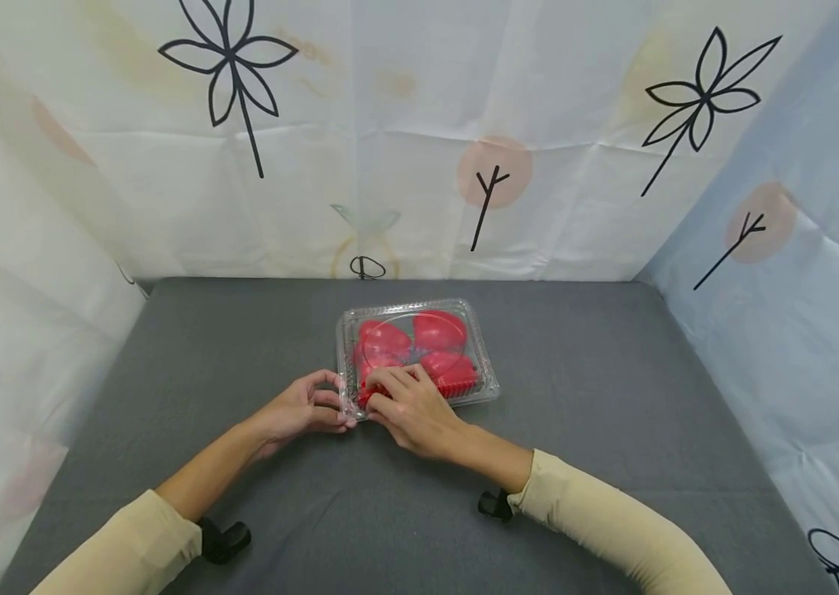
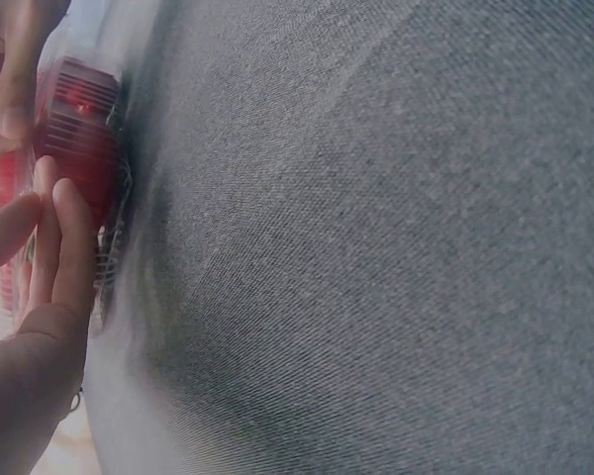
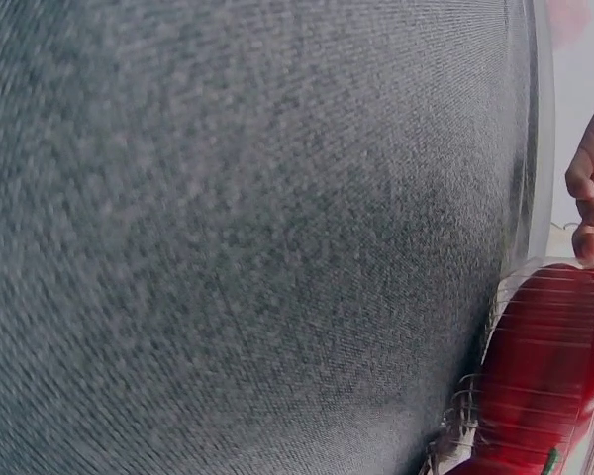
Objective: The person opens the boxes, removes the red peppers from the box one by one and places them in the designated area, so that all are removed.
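A clear plastic clamshell box [image 1: 492, 388] holds several large glossy red fruits [image 1: 440, 330]. Its lid lies over them. My left hand [image 1: 307, 406] holds the box at its near left corner, the thumb at the front and the fingers along the left side. Over the front left part of the lid, my right hand [image 1: 413, 413] grips near the edge with bent fingers, covering part of the fruit. In the left wrist view, the left fingers [image 2: 71, 233] lie along the ribbed side wall, close to the right hand's fingers [image 2: 18, 94].
The box stands on a grey cloth-covered table [image 1: 583, 355]. A white patterned curtain [image 1: 419, 124] hangs behind it, with more fabric at both sides. Dark wrist-camera mounts [image 1: 224, 541] sit by the sleeves.
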The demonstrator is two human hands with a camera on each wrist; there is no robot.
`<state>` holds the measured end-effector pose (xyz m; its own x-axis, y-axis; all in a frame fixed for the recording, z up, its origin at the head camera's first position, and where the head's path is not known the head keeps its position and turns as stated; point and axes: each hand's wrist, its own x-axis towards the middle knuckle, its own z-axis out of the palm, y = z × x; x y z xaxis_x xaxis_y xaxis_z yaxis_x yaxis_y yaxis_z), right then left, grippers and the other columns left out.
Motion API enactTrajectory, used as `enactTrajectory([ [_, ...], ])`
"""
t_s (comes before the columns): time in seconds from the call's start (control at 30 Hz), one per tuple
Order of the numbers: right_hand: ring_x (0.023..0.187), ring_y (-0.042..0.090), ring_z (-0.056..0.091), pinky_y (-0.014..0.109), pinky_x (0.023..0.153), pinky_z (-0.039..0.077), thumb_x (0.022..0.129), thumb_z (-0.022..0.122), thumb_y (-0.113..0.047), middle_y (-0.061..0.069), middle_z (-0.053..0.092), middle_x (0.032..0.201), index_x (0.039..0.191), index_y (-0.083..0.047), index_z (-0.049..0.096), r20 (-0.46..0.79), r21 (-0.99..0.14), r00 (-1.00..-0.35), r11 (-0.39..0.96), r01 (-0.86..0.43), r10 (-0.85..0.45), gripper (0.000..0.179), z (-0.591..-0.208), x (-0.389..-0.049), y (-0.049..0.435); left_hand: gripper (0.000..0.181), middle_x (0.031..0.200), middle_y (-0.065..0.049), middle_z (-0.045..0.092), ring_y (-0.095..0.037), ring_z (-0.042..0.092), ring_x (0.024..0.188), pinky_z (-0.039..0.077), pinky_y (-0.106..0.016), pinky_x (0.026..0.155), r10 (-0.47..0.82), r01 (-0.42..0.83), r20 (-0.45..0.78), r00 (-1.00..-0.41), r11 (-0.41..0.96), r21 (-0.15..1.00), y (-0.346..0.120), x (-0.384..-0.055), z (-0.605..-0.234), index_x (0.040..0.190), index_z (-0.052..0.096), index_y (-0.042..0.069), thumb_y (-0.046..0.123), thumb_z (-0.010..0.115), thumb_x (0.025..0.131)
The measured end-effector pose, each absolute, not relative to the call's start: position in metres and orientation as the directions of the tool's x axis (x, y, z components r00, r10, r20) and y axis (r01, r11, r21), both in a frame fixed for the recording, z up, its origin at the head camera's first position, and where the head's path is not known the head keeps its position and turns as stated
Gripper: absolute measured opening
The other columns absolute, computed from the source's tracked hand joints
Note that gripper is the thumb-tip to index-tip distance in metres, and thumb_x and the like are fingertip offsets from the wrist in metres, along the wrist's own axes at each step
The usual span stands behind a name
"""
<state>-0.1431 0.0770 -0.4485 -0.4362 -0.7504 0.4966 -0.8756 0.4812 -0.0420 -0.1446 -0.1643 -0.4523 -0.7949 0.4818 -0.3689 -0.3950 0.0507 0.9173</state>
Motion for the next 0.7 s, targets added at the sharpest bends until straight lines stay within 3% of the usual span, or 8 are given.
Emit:
enactTrajectory([
  [0.27,0.115,0.019,0.053,0.039,0.093,0.044,0.089,0.074,-0.021,0.002,0.059,0.113,0.093,-0.017,0.068,0.487,-0.059,-0.456,0.493,-0.868,-0.745,0.009,-0.45,-0.1412,0.077,0.041,0.096,-0.012,0.072,-0.023,0.072,0.09,0.058,-0.039,0.082,0.484,-0.391,-0.368,-0.794,0.058,0.919,-0.1623,-0.147,-0.451,0.12,0.038,0.001,-0.007,0.065,0.09],
  [0.7,0.11,0.021,0.055,0.04,0.09,0.045,0.09,0.072,-0.02,0.002,0.057,0.11,0.091,-0.015,0.065,0.507,-0.05,-0.452,0.499,-0.865,-0.734,0.009,-0.4516,-0.1408,0.0749,0.042,0.097,-0.012,0.072,-0.022,0.072,0.087,0.058,-0.041,0.084,0.481,-0.386,-0.366,-0.797,0.063,0.921,-0.1626,-0.1457,-0.4478,0.121,0.037,-0.001,-0.007,0.065,0.09],
])
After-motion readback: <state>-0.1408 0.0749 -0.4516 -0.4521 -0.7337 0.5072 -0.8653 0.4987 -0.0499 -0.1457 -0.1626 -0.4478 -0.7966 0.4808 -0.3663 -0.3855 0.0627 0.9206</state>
